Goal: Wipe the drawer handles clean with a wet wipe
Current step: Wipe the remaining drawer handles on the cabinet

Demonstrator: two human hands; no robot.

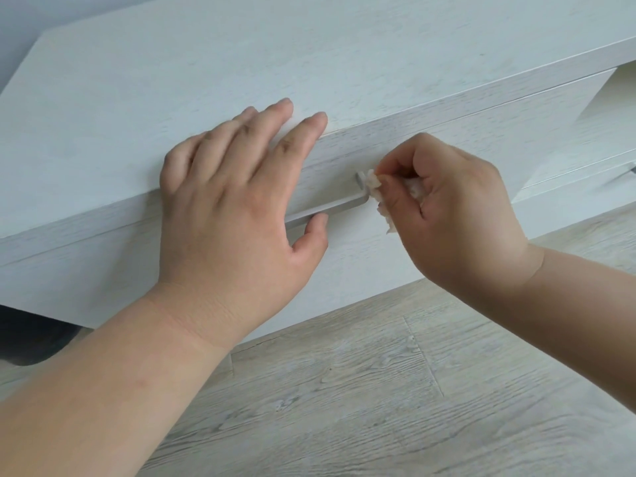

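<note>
A low white cabinet fills the upper half of the view. Its front drawer carries a flat silver bar handle. My left hand lies flat over the cabinet's front edge, fingers straight on the top and thumb touching the handle bar, hiding the handle's left part. My right hand pinches a crumpled white wet wipe and presses it against the handle's right end.
A second drawer handle shows at the right edge on a neighbouring unit. Pale wood-grain floor spreads below the cabinet. A dark shape lies under the cabinet at the left.
</note>
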